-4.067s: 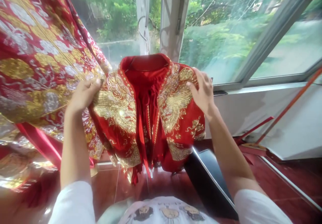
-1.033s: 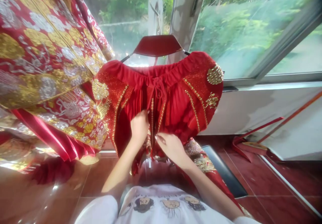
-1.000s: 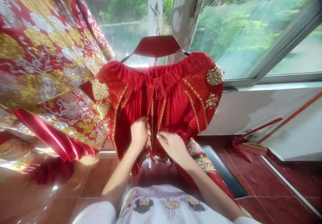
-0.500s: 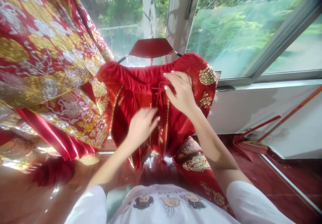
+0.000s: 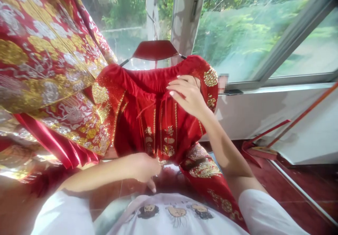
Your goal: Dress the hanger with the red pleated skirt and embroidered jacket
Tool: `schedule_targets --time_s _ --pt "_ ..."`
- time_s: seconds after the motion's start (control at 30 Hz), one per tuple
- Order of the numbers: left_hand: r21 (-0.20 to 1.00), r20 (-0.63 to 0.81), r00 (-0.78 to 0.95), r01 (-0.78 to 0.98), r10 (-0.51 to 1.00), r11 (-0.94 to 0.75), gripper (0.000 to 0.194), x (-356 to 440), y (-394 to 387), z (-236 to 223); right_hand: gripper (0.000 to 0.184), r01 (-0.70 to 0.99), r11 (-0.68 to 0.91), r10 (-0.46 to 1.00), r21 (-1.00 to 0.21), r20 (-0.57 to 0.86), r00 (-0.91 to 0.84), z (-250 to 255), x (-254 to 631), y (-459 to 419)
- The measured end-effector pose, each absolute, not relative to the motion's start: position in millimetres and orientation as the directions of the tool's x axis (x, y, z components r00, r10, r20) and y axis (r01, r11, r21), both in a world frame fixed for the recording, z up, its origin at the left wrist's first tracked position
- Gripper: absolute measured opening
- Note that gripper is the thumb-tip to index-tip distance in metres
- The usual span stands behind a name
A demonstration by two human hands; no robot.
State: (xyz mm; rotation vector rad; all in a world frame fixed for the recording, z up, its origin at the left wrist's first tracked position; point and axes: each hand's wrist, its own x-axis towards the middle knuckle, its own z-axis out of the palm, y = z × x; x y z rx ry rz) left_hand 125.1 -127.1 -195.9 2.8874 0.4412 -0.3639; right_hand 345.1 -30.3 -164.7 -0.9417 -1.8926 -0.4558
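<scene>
A red blouse (image 5: 169,122) with a gathered neckline and gold embroidery hangs in front of me on a hanger (image 5: 155,50) with a dark red top bar. My right hand (image 5: 188,94) lies over the right part of the neckline, fingers stretched out and touching the cloth. A thin red drawstring (image 5: 145,110) trails from the neckline's middle toward the left. Low by the blouse's hem is my left hand (image 5: 146,168), its fingers curled in and thumb pointing down. What those fingers hold, if anything, is hidden.
Beside the blouse on the left hangs a large red garment (image 5: 60,62) with gold and silver embroidery. Embroidered red cloth (image 5: 208,171) falls below the blouse. Windows (image 5: 243,38) stand behind. A red broom (image 5: 261,152) leans at the right wall.
My left hand has dropped from the blouse's front down to its hem. The drawstring now stretches left. My right hand stays on the neckline, and the view has shifted slightly.
</scene>
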Motion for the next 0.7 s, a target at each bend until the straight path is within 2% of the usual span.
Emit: schedule_targets --time_s 0.03,0.07,0.1,0.17,0.23,0.27,0.3,0.4,0.5,0.7 --pt "0.168 -0.307 0.912 0.335 0.274 -0.927 0.032 127 -126 -185 0.023 0.778 0.625 0.382 -0.065 0.895 -0.231 -170 337 -34" --pt "0.138 -0.247 0.921 0.342 0.302 -0.929 0.028 130 -121 -172 0.022 0.785 0.615 0.350 -0.075 0.918 -0.187 -178 327 -37" --pt "0.061 -0.095 0.928 0.366 0.360 -0.929 0.023 133 -113 -157 0.023 0.786 0.609 0.340 -0.110 0.931 -0.133 -186 317 -41" --pt "-0.209 0.256 0.863 0.490 0.436 -0.846 0.013 139 -89 -132 0.024 0.770 0.593 0.411 -0.234 0.911 -0.040 -204 298 -48" --pt "-0.351 0.432 0.775 0.616 0.462 -0.705 0.037 139 -63 -119 0.024 0.751 0.538 0.564 -0.382 0.825 0.016 -220 283 -54" --pt "-0.385 0.451 0.750 0.653 0.484 -0.652 0.046 138 -52 -118 0.023 0.742 0.496 0.644 -0.451 0.764 0.035 -225 278 -55" --pt "-0.413 0.445 0.734 0.677 0.514 -0.609 0.045 136 -43 -120 0.024 0.732 0.453 0.708 -0.510 0.704 0.052 -228 273 -55" --pt "-0.477 0.392 0.734 0.678 0.555 -0.559 0.014 131 -32 -129 0.026 0.651 0.404 0.795 -0.643 0.599 0.098 -231 266 -50" --pt "-0.490 0.388 0.763 0.646 0.516 -0.586 0.027 131 -35 -132 0.028 0.513 0.464 0.780 -0.722 0.607 0.150 -230 263 -42" --pt "-0.411 0.414 0.775 0.627 0.477 -0.662 0.032 127 -41 -126 0.027 0.289 0.507 0.797 -0.812 0.570 0.202 -222 262 -48"
